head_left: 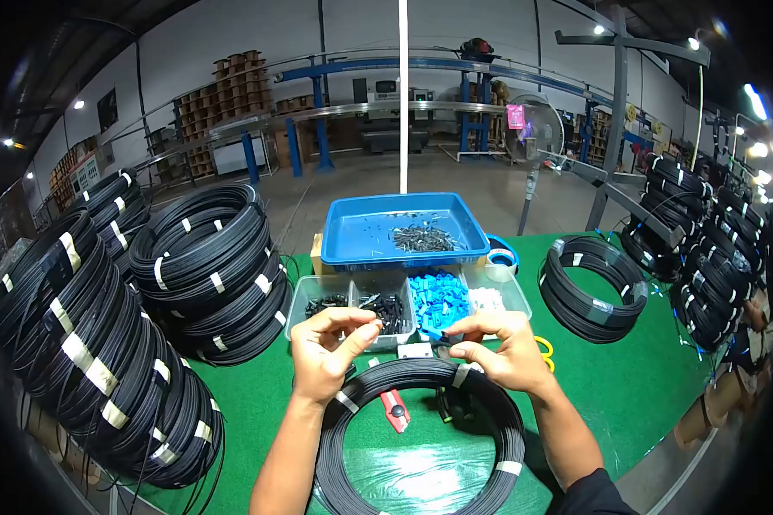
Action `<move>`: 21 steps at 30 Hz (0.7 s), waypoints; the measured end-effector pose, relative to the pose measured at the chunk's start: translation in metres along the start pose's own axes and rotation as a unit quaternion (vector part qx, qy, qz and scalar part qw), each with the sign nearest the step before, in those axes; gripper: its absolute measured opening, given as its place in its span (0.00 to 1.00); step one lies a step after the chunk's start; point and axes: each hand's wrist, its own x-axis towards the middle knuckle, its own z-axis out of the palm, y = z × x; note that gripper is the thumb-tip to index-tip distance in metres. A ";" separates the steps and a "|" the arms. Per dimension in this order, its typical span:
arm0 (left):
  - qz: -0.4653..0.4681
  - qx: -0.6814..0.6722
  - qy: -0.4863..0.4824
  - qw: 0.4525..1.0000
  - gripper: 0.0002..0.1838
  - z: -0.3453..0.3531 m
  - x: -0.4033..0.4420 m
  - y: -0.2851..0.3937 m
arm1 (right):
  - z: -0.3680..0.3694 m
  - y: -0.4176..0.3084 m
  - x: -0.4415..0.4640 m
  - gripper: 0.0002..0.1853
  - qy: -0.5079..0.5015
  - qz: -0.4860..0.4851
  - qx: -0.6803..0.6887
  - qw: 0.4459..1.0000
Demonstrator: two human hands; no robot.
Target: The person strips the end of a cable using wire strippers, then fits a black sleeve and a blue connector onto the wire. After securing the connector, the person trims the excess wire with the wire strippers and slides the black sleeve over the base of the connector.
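Observation:
My left hand (331, 354) is raised over the far side of a black cable coil (331, 459), thumb and fingertips pinched together; what lies between them is too small to make out. At the same height, my right hand (505, 350) pinches thumb and forefinger near a small dark piece, which I cannot identify. Just beyond the fingers stands a clear divided box (297, 311) with black pieces (391, 311), blue plastic pieces (438, 296) and white pieces (487, 299). Within the coil's ring lies a red box cutter (394, 410), beside a dark tool (453, 405) partly hidden by shadow.
A blue tray (342, 236) of short dark scraps (424, 239) stands behind the box. Tall stacks of cable coils (103, 360) crowd the left, with another coil (593, 292) at right. Yellow handles (547, 352) show beside my right hand. Green matting (575, 403) covers the table.

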 end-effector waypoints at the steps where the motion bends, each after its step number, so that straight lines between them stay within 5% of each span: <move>1: -0.003 -0.001 0.001 1.000 0.08 -0.001 0.000 0.000 | -0.002 0.002 0.001 0.12 -0.001 0.003 0.000 1.000; 9: 0.040 0.046 -0.054 0.997 0.08 0.005 -0.003 -0.007 | -0.012 -0.007 0.003 0.13 0.025 -0.043 -0.050 0.998; 12: 0.063 0.077 -0.074 0.992 0.08 0.007 -0.004 -0.007 | -0.020 -0.016 0.006 0.09 0.028 -0.131 -0.225 0.965; 21: 0.025 0.112 -0.088 0.989 0.06 0.015 -0.005 -0.001 | -0.022 -0.018 0.004 0.12 -0.017 -0.190 -0.221 0.957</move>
